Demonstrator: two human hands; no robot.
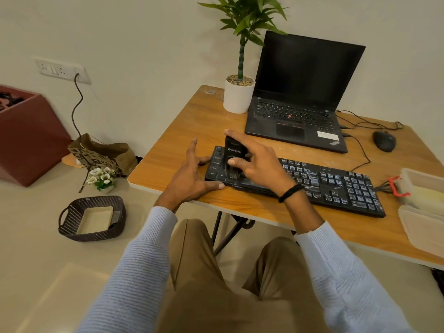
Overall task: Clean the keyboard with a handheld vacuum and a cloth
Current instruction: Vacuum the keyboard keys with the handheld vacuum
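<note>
1. A black keyboard (319,186) lies on the wooden table (182,131), slanting along the front edge, with its left end near the table's left edge.
2. The right hand (258,164) is closed around a small black handheld vacuum (234,156), which stands upright with its brush end down on the keys at the keyboard's left end.
3. The left hand (192,176) holds nothing; its fingers are spread, with fingertips against the keyboard's left end and the thumb at its front edge.
4. An open laptop (298,102) sits toward the back edge, a potted plant (239,92) just beside it on the left.
5. A mouse (384,140) rests right of the laptop.
6. Plastic containers (422,207) sit at the right edge.
</note>
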